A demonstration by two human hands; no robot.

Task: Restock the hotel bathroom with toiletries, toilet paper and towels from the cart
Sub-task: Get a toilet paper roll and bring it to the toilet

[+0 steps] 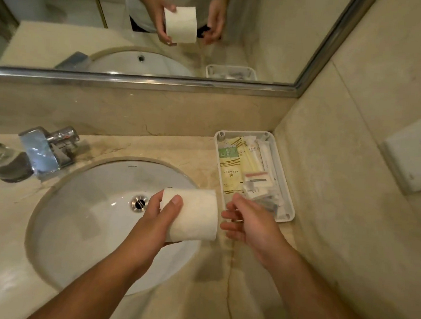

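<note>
Centre frame, your left hand (162, 212) gripped the toilet roll (192, 214) over the sink (77, 200); your right hand (247, 221) hovered unclenched beside it, likely to take it.

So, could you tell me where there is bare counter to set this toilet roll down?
Bare counter lies in front of the tray, right of the basin, and along the basin's front left. The tray is packed with sachets; tap and glass crowd the back left.
</note>
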